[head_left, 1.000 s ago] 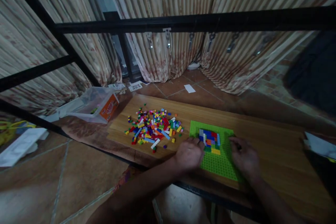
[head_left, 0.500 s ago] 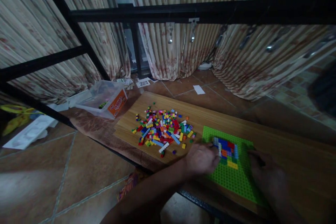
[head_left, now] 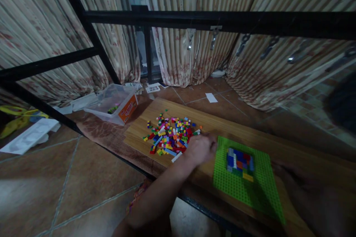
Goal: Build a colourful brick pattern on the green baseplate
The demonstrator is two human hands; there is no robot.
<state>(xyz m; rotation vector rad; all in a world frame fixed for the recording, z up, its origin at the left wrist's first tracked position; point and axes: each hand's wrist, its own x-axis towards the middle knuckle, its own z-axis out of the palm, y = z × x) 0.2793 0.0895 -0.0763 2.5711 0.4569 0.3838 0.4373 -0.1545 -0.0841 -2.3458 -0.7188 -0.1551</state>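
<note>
My left hand (head_left: 200, 149) is over the wooden board, between the loose toy bricks (head_left: 169, 135) and the green baseplate (head_left: 247, 196). Its fingers are curled together, and anything in them is hidden. On the baseplate sits a compact block of joined bricks (head_left: 239, 163) in blue, grey, red, orange, green and yellow. Beside the plate's right edge is my right hand (head_left: 303, 189), dark and blurred. Its fingertips lie close to that edge; whether they touch it or grip anything does not show.
A clear plastic box (head_left: 111, 103) with an orange label stands left of the wooden board (head_left: 155, 109). A black metal frame (head_left: 194, 18) crosses the view ahead, with metal clips hanging from it. Curtains hang behind. White packaging (head_left: 29, 137) lies on the tiled floor at left.
My left hand has moved left, off the baseplate and toward the loose bricks. The joined bricks now show fully. My right hand appears a little farther right, and the whole view has shifted slightly.
</note>
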